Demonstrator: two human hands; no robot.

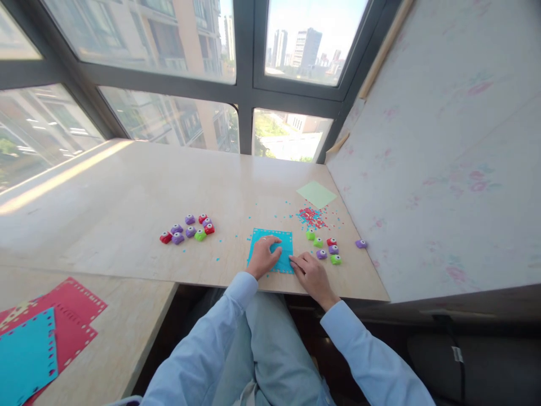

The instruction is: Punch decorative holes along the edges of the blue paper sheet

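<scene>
A blue sheet of paper (285, 243) with small holes punched along its edges lies near the front edge of the table. On top of it rests my left hand (264, 255), thumb and forefinger apart. My right hand (310, 273) is at the sheet's right edge, with thumb and forefinger closed on that edge; whether a small scrap is also between them is hidden. Just beyond my right hand sit several small craft punches in green, red and purple, among them a purple punch (322, 254) and a green punch (335, 259).
More punches, including a red punch (165, 237), cluster on the left. A pile of red and blue confetti (311, 217) lies before a pale green sheet (316, 194). One purple punch (361, 243) touches the wall side. Punched red sheets (80, 299) and a blue sheet (29, 355) lie lower left.
</scene>
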